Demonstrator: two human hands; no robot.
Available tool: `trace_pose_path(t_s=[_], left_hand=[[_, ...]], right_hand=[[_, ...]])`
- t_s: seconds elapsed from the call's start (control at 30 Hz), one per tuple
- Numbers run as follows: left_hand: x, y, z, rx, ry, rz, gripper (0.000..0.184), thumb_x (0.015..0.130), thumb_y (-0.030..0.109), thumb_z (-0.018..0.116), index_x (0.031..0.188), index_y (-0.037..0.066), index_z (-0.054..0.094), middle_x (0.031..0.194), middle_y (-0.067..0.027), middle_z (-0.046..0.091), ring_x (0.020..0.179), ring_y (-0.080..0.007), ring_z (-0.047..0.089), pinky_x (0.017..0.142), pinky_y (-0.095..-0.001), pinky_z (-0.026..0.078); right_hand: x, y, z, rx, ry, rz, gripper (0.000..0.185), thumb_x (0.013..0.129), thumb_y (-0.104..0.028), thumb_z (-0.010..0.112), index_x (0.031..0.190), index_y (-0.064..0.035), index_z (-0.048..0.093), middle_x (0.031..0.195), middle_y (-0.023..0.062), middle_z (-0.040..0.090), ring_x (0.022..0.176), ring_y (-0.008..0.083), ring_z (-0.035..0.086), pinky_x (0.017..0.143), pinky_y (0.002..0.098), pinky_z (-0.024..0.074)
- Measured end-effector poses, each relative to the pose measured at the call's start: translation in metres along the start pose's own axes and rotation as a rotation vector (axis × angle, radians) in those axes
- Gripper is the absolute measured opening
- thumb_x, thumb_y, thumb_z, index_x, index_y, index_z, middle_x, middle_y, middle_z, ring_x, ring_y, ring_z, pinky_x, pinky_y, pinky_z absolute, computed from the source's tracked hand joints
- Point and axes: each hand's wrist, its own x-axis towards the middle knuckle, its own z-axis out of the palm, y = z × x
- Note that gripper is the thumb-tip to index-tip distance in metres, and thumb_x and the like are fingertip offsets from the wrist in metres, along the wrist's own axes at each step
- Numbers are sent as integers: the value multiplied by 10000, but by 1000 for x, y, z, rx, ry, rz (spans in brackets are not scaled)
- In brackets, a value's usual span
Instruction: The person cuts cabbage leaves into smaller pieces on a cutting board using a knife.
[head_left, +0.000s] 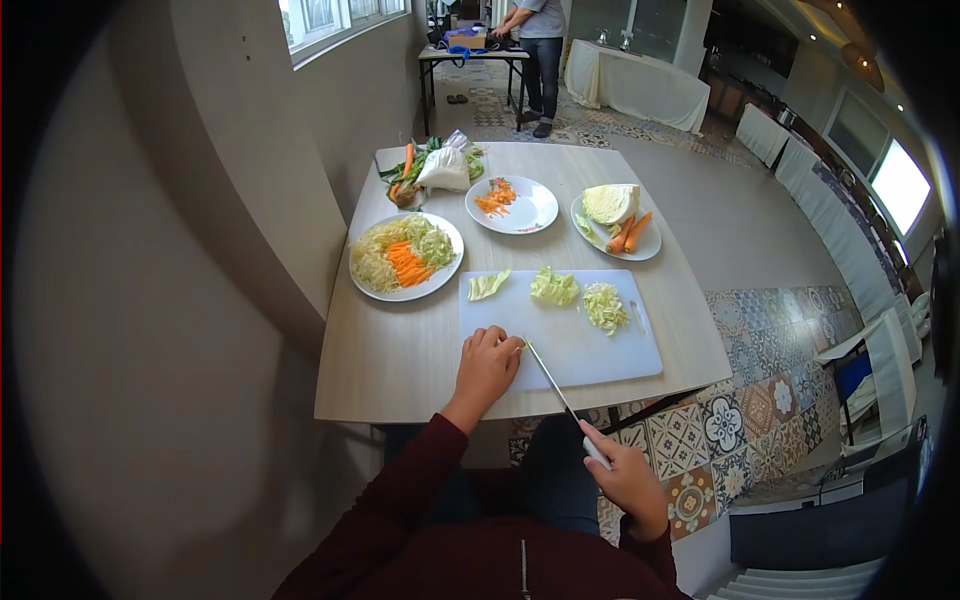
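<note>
My right hand (pixel 625 475) grips the white handle of a knife (pixel 553 380), whose blade slants up and left over the white cutting board (pixel 610 365). On the board's left front part, my left hand (pixel 487 368) is closed, fingers curled, right beside the blade tip. A small pale green bit, seemingly cabbage (pixel 523 344), peeks out at its fingertips; the rest is hidden under the hand. Farther up the board lie a flat cabbage leaf piece (pixel 488 286), a clump of cabbage leaves (pixel 554 288) and a heap of chopped cabbage (pixel 605 309).
A plate (pixel 408 293) of shredded vegetables stands left. Behind are a plate (pixel 530 222) with carrot bits and a plate (pixel 652 246) holding a cabbage chunk (pixel 611 203) and carrots (pixel 630 234). A white plastic bag (pixel 445 170) sits among vegetables. A person (pixel 541 60) stands at a far table.
</note>
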Motion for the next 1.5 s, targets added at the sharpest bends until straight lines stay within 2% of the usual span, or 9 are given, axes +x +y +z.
trace_pose_path(t_s=[0.33,0.53,0.73,0.83,0.93,1.03,1.23,1.43,1.5], left_hand=[[0,-1,1,-5,-2,5,99,857,111,681,949,138,710,913,-47,584,925,-253,556,820,-406,438],[0,-2,2,-4,-12,-4,105,851,112,683,949,136,712,912,-48,585,924,-255,560,821,-407,440],[0,-1,1,-10,-4,3,137,833,93,674,960,129,713,918,-51,588,929,-259,561,822,-412,441],[0,-1,-1,-9,-9,-3,153,828,88,673,972,126,706,932,-54,591,936,-263,562,828,-414,441],[0,0,0,-8,-15,-11,161,831,88,677,988,120,691,945,-58,593,944,-269,564,840,-415,441],[0,-1,0,-6,-21,-18,165,834,90,683,997,113,677,953,-60,594,953,-272,566,852,-415,441],[0,-1,0,-23,-5,-15,127,852,93,686,978,100,677,967,-48,621,978,-266,578,864,-412,444],[-1,-5,3,-72,36,22,67,862,90,689,928,82,698,957,-39,661,976,-263,602,870,-413,451],[0,-4,4,-70,39,18,67,855,89,691,920,81,704,953,-40,665,970,-265,605,868,-414,454]], right_hand=[[18,5,4,12,-39,64,548,894,-165,619,1439,-162,561,1078,287,690,955,447,685,834,419,548],[39,0,16,7,1,16,546,899,-180,607,1442,-163,557,1097,299,675,969,464,670,850,449,540],[37,0,22,-42,35,7,547,897,-182,615,1442,-186,561,1067,284,685,929,458,675,817,454,546],[30,6,23,-28,86,-75,561,883,-137,629,1439,-149,557,1019,289,693,826,406,700,757,361,536],[23,7,18,-43,58,-30,564,876,-134,638,1435,-167,565,1000,282,691,808,387,706,739,358,532],[16,7,11,-63,47,18,555,885,-179,634,1436,-192,569,1015,262,702,893,442,685,770,438,549],[10,7,6,-27,103,24,562,880,-175,641,1437,-204,569,908,297,679,823,446,684,713,424,534],[12,8,11,-38,102,22,567,882,-172,640,1442,-209,563,932,296,681,852,442,688,737,424,541],[11,5,11,-29,96,-5,573,879,-132,650,1443,-181,560,925,285,675,755,371,689,701,361,523]])
